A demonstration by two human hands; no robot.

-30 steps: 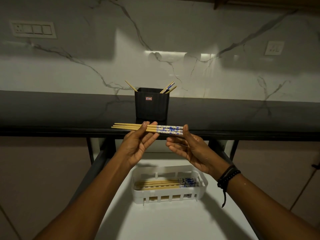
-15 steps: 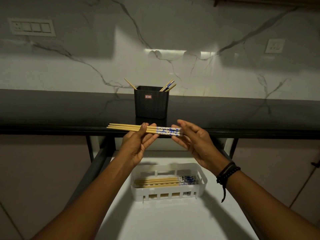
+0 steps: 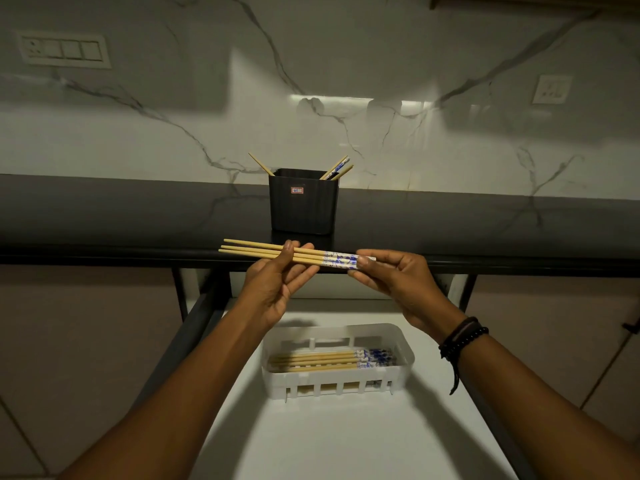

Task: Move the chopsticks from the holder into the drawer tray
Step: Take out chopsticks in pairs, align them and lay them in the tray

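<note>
Wooden chopsticks (image 3: 301, 257) level between both hands (image 3: 277, 287) (image 3: 398, 282)

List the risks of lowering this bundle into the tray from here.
1. The held chopsticks fan apart at their plain tips. One could slip from between the left hand and right hand and fall beside the white tray.
2. The tray holds a row of chopsticks, so the bundle may land crooked across them or catch the rim.
</note>
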